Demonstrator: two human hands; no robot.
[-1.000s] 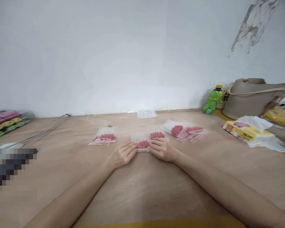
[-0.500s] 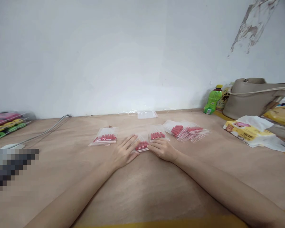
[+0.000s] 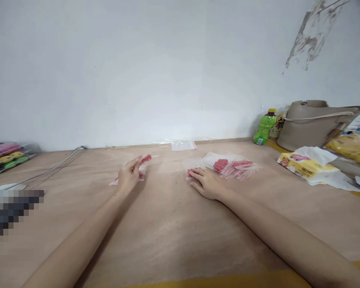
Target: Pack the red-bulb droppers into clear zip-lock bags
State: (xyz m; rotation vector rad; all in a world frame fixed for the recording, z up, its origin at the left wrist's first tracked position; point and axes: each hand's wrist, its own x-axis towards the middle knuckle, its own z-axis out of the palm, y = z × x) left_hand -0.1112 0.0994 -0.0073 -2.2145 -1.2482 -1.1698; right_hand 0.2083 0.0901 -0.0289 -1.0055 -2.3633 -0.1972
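Observation:
My left hand point(image 3: 130, 174) pinches a small clear zip bag of red sticks point(image 3: 146, 159), raised over the left pile of bags point(image 3: 114, 181). That pile is partly hidden behind the hand. My right hand point(image 3: 208, 183) lies with fingers stretched over another zip bag point(image 3: 195, 163) of red sticks, its fingertips covering part of the contents. Just right of it, more filled bags point(image 3: 237, 166) overlap in a loose heap. What exactly the red sticks are I cannot tell.
Flat clear bags point(image 3: 183, 146) lie by the wall. To the right stand a green bottle point(image 3: 264, 127), a grey-beige handbag point(image 3: 312, 124) and a yellow tissue pack point(image 3: 307, 166). On the left are a grey cable point(image 3: 60, 164) and packs of coloured items point(image 3: 6, 158).
My left hand has picked up the middle bag and carried it left to the left pile. My right hand has shifted slightly and now rests on the bag beside the heap.

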